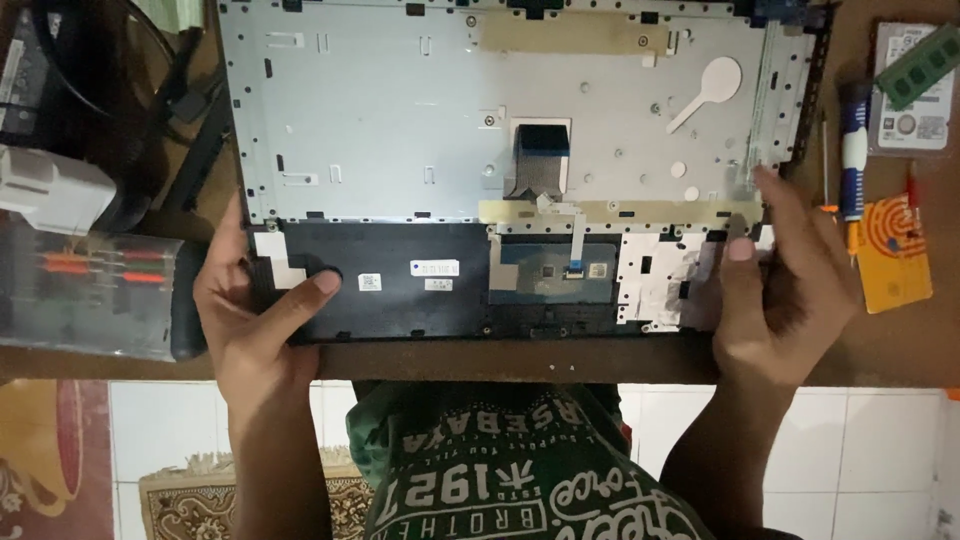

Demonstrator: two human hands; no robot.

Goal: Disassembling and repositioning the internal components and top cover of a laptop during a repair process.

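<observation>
On the desk, our left hand (250, 310) and right hand (785, 280) grip the upturned laptop panel (400, 120); fingers curled round its near corners, we lift evenly.

Silver-and-black laptop panel (500, 150), orange card (893, 252), green shirt (500, 470)

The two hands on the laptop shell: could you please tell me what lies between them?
In the head view, between the left hand and right hand lies the shell's dark palm-rest strip with white stickers and the touchpad board.
</observation>
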